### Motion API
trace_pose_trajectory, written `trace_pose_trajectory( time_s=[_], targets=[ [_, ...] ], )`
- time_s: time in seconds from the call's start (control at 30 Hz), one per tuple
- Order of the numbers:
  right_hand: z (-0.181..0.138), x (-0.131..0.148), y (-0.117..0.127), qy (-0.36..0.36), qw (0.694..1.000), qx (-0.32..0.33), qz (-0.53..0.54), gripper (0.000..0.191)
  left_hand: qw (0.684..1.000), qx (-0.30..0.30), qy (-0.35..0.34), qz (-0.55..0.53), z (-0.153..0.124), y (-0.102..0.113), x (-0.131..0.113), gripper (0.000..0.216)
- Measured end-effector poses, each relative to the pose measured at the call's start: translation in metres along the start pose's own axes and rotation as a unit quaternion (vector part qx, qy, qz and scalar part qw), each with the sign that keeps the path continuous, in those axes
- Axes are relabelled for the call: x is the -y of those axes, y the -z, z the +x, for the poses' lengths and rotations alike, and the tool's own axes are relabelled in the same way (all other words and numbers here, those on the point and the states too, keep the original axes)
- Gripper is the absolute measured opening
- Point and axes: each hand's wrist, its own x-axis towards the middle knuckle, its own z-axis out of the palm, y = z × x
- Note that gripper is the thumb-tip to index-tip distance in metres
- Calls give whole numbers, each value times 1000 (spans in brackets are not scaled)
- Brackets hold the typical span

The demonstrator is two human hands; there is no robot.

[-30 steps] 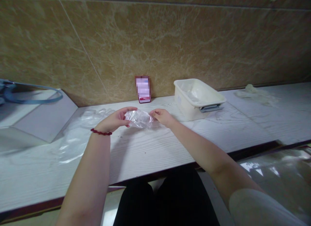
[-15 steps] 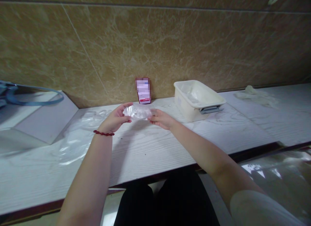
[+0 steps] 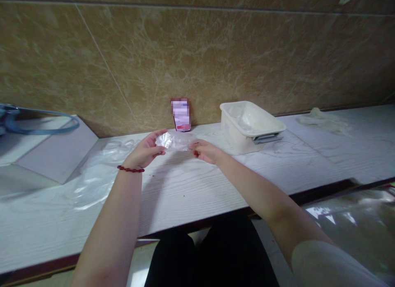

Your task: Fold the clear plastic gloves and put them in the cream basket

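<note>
A small clear plastic bag (image 3: 176,140) is stretched between my two hands, a little above the white table (image 3: 200,184). My left hand (image 3: 145,150), with a red bead bracelet on its wrist, pinches the bag's left end. My right hand (image 3: 206,151) pinches its right end. What is inside the bag, if anything, I cannot make out.
A cream plastic tub (image 3: 251,124) stands to the right near the marble wall. A small red-and-white box (image 3: 181,114) leans against the wall behind the bag. Clear plastic sheeting (image 3: 98,172) lies at the left beside a white box with a blue strap (image 3: 40,126). Crumpled plastic (image 3: 324,118) lies far right.
Both hands have lifted the bag up off the table and slightly away from me, and the bag is now pulled flatter between them.
</note>
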Motion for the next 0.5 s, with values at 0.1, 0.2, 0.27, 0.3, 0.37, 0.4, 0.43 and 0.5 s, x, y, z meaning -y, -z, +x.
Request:
trace_pose_trajectory(
  time_s=[0.1, 0.2, 0.27, 0.3, 0.37, 0.4, 0.43, 0.5],
  targets=[
    [0, 0, -1, -38, 999, 16, -8, 21, 1000, -2, -1, -2, 1, 0, 1, 59],
    [0, 0, -2, -42, 999, -1, -27, 19, 1000, 7, 4, -3, 1, -2, 1, 60],
    [0, 0, -2, -31, 999, -11, -42, 22, 1000, 20, 9, -1, 0, -4, 0, 60],
    [-1, 0, -2, -23, 998, -7, -50, 24, 999, 30, 16, 2, -1, -6, -1, 60],
    [-1, 0, -2, -5, 998, 23, -64, 29, 998, 51, 34, 5, -3, -8, -3, 60],
    [-1, 0, -2, -1, 997, 41, -69, 30, 997, 59, 42, 4, -4, -10, -4, 59],
    [-1, 0, -1, -2, 996, 58, -74, 30, 997, 63, 47, 2, -4, -11, -4, 59],
    [-2, -1, -1, -18, 993, 76, -86, 29, 996, 67, 51, -5, -4, -12, -5, 59]
  ],
)
